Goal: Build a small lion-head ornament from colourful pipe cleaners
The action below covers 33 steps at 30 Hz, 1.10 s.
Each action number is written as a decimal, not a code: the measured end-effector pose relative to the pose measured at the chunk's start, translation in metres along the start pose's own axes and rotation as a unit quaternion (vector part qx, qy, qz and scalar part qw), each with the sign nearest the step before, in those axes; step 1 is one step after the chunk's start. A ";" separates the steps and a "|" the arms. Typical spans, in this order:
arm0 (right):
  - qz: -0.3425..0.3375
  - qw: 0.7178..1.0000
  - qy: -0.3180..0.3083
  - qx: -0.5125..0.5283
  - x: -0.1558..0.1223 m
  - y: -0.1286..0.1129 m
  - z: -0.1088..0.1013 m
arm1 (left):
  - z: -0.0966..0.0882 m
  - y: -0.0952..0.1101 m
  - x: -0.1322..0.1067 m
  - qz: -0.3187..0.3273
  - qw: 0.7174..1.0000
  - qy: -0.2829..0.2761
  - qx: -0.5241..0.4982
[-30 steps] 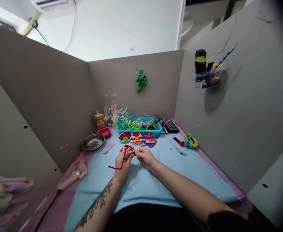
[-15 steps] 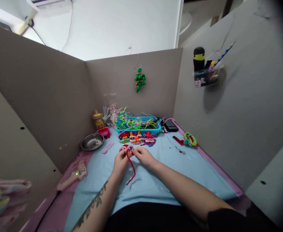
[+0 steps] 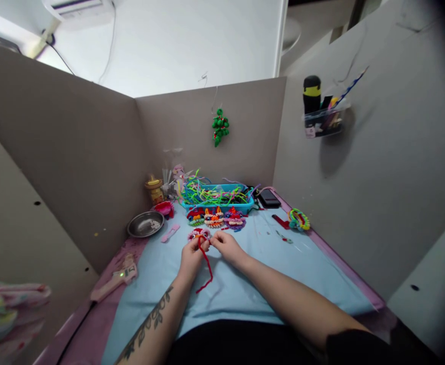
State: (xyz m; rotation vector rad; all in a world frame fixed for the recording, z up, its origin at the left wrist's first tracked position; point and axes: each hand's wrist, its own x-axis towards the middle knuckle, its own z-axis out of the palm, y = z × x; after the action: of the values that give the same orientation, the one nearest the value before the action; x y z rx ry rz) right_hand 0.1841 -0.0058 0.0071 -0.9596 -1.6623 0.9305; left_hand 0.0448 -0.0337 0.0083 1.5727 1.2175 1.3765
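Both my hands meet low over the blue cloth, fingers pinched close together. Between the fingers of my left hand (image 3: pixel 192 255) is a red pipe cleaner (image 3: pixel 208 266), whose loose end hangs down toward me in a bent line. My right hand (image 3: pixel 226 246) pinches at the same red piece just to the right; its fingertips partly cover what they grip. Right behind my left fingers lies a pink and red fuzzy figure (image 3: pixel 196 233), partly hidden by the hand. Beyond it sit several similar colourful fuzzy figures (image 3: pixel 214 218) in a row.
A blue basket (image 3: pixel 222 207) heaped with pipe cleaners stands at the back. On the left are a metal bowl (image 3: pixel 137 228) with small white bits, a pink strip (image 3: pixel 170 233) and a corded glue gun (image 3: pixel 112 284). A dark phone (image 3: pixel 270 198) and coiled rings (image 3: pixel 299 219) lie right.
My hands stay almost in place, with the fingers shifting slightly. The red pipe cleaner's hanging end has swung a little to the left, and slightly more of the pink and red figure shows.
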 end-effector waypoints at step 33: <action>-0.023 0.998 -0.032 0.049 0.006 -0.003 -0.014 | 0.005 -0.004 0.000 -0.072 0.997 -0.026 -0.015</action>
State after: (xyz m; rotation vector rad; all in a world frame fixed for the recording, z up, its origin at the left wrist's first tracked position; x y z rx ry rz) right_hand 0.1954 0.0008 0.0155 -0.8292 -1.6692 1.0120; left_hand 0.0489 -0.0318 0.0036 1.4617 1.2486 1.2491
